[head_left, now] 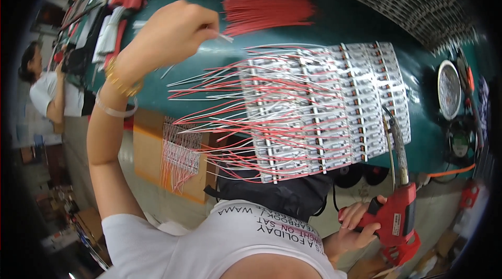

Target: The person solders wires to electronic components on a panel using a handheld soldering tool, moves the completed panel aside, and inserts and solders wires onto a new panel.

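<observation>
My right hand (361,221) is wrapped round the handle of a red soldering gun (397,213). The gun's long metal barrel points away from me, and its tip is over the right part of a panel of circuit boards (361,101). Many red and white wires (219,117) lie across the panel and hang off its left side. Beyond the panel's far left corner, my left hand (180,25) is closed in a pinch on a short white piece, apparently wire ends (226,37). The hand is slightly blurred, and its fingertips are partly hidden.
A pile of red wires (269,10) lies on the green table (209,54) behind the panel. More board panels (413,2) stand at the back. At right is a round metal dish (449,90). A cardboard box (146,143) holds wired boards. Another person (49,91) sits far left.
</observation>
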A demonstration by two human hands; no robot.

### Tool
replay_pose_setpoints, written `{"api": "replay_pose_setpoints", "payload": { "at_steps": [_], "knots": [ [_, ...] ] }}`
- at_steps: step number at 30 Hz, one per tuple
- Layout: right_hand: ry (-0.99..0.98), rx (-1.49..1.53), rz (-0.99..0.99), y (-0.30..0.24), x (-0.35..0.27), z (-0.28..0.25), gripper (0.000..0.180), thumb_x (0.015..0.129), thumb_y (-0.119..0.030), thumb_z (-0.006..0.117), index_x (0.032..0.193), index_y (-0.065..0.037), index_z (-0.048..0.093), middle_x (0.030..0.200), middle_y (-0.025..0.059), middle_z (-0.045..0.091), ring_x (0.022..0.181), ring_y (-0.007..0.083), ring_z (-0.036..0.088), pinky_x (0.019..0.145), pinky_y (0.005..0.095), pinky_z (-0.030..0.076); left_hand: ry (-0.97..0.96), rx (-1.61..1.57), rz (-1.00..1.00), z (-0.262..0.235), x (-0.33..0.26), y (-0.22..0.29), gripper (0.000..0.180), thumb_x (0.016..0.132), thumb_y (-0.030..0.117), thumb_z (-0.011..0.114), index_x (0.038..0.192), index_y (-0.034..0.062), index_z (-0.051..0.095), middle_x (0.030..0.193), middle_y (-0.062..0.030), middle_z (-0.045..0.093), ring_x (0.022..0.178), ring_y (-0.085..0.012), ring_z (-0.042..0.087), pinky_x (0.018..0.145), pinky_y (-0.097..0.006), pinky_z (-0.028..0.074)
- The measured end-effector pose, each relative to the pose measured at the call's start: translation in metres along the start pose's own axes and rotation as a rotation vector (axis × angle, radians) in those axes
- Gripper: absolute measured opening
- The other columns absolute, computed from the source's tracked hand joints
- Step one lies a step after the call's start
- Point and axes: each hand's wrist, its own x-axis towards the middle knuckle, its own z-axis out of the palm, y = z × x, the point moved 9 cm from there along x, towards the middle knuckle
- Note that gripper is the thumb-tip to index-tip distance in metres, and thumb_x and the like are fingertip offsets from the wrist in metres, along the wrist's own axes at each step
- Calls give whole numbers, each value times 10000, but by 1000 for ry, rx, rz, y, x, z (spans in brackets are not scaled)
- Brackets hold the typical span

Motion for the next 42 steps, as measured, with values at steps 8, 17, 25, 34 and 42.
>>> {"api": "replay_pose_setpoints", "payload": {
  "at_steps": [8, 17, 25, 34, 42],
  "knots": [
    [-15, 22, 150, 4, -2, -1, 815, 801, -602, 556, 1292, 12, 340, 492, -19, 405, 420, 110, 390, 438, 265, 350, 157, -1017, 41, 10, 4, 125, 98, 787, 105, 655, 771, 15, 620, 611, -116, 583, 511, -176, 575, 463, -254, 414],
    [-47, -92, 176, 1, -18, -16, 907, 730, -687, 555, 1250, 26, 344, 469, -10, 429, 371, 118, 415, 384, 247, 358, 304, -775, 212, 29, 21, 181, 77, 745, -24, 651, 749, 3, 578, 671, -88, 553, 538, -216, 570, 473, -289, 439],
    [24, -77, 238, 6, -31, -17, 931, 685, -725, 559, 1183, 43, 389, 475, 1, 452, 381, 120, 426, 407, 240, 342, 311, -707, 218, 35, 18, 179, 107, 696, -35, 650, 739, 16, 566, 685, -73, 526, 531, -217, 544, 455, -302, 422],
    [-22, -143, 284, 15, -35, -25, 842, 707, -706, 568, 1120, 12, 420, 475, -9, 446, 394, 118, 435, 416, 243, 344, 314, -726, 198, 34, 19, 177, 120, 689, -30, 655, 732, 28, 558, 684, -70, 507, 514, -205, 528, 444, -298, 409],
    [44, -185, 243, 4, -19, -2, 910, 718, -701, 565, 1224, 33, 385, 473, -11, 449, 375, 107, 421, 393, 231, 335, 337, -733, 211, 35, 18, 178, 123, 686, -33, 654, 728, 24, 554, 679, -69, 506, 509, -203, 523, 442, -301, 403]
  ]
}}
